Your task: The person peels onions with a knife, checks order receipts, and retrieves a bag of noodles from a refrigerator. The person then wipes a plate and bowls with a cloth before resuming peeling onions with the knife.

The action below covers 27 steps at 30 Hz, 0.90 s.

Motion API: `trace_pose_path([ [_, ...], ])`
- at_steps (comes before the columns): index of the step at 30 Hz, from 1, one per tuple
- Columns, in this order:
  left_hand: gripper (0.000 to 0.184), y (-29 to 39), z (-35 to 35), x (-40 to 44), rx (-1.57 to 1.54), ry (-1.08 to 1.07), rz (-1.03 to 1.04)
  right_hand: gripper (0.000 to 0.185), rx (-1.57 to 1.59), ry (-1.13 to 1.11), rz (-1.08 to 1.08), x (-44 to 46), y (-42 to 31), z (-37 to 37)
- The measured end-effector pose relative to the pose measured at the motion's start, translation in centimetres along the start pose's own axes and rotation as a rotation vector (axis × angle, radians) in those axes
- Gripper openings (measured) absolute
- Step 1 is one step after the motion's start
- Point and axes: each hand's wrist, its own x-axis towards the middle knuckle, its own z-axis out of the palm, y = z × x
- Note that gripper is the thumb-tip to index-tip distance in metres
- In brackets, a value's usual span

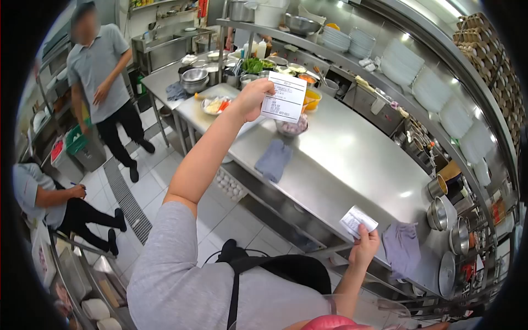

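Head view: the left hand (254,102) pinched a printed slip (284,98) raised above the steel table (352,146); the right hand (363,248), well apart, gripped a second slip (356,219) near the table's front edge, close to a purple cloth (401,247). Tiled floor (153,171) ran alongside, leaving room to move. The raised slip partly hid an orange container (313,100); its print was too small to read.
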Motion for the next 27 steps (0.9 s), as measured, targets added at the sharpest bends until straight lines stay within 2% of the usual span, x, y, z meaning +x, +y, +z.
trace_pose_path([
  [2, 0.023, 0.0, -1.3, 4.5, -0.003, -0.043, -0.008, 0.018, -0.041, 0.006, 0.036, 1.5, 1.3, 1.8],
  [5, 0.030, 1.3, -1.4, 11.0, -0.053, -0.164, 0.046, 0.017, -0.108, 0.106, 0.005, 3.7, 3.0, 3.7],
  [6, 0.035, 1.3, -2.1, 14.4, -0.036, -0.199, 0.134, 0.016, -0.107, 0.138, 0.019, 4.2, 2.7, 4.8],
  [9, 0.037, 2.8, -1.7, 22.3, 0.021, -0.032, 0.370, 0.016, -0.089, 0.231, -0.001, 6.1, 3.3, 6.6],
  [11, 0.034, 4.5, -0.7, 26.5, -0.022, -0.100, 0.436, 0.017, -0.079, 0.265, -0.028, 7.0, 3.8, 8.3],
  [12, 0.026, 5.5, 0.1, 28.0, -0.147, -0.169, 0.381, 0.017, -0.067, 0.280, -0.041, 7.3, 4.2, 9.1],
  [14, 0.023, 7.6, 1.8, 32.1, -0.116, -0.133, 0.510, 0.017, -0.068, 0.315, -0.069, 7.8, 5.2, 10.4],
  [16, 0.025, 9.6, 3.2, 37.7, -0.094, -0.027, 0.573, 0.017, -0.111, 0.332, -0.082, 7.8, 6.2, 10.8],
  [17, 0.027, 10.2, 3.6, 39.5, -0.097, -0.039, 0.551, 0.018, -0.131, 0.337, -0.089, 7.8, 6.5, 11.0],
  [19, 0.030, 11.3, 4.4, 41.4, -0.100, -0.064, 0.518, 0.018, -0.137, 0.387, -0.100, 7.7, 6.9, 11.3],
  [24, 0.028, 11.3, 0.6, 41.6, 0.227, 0.192, 0.606, 0.017, -0.168, 0.477, -0.090, 6.9, 7.7, 11.7],
  [27, 0.028, 12.1, -3.0, 43.8, 0.063, 0.166, 0.702, 0.016, -0.195, 0.502, -0.112, 6.9, 8.2, 12.1],
])
